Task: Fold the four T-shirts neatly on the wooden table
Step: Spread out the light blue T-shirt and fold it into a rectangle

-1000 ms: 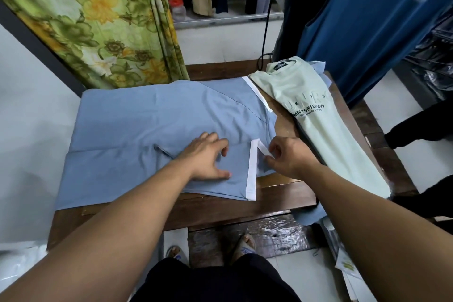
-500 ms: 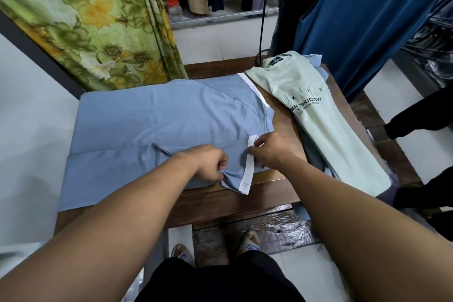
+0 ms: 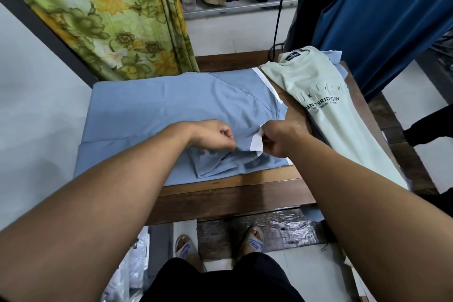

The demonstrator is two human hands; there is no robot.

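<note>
A light blue T-shirt with white-trimmed sleeves lies spread across the wooden table. My left hand pinches the blue fabric of the near sleeve just left of its cuff. My right hand grips the white cuff of that sleeve, which is lifted off the table and folding leftward over the shirt body. A pale green T-shirt with dark lettering lies lengthwise along the table's right side, on top of other blue garments whose edges stick out beneath it.
A green floral curtain hangs behind the table's left. Blue and dark garments hang at the right rear, with a black cable beside them. White plastic bags lie on the floor by my sandalled feet.
My left hand went from pressing flat on the shirt to pinching the fabric. My right hand has carried the white sleeve cuff leftward and up, folding the sleeve onto the shirt.
</note>
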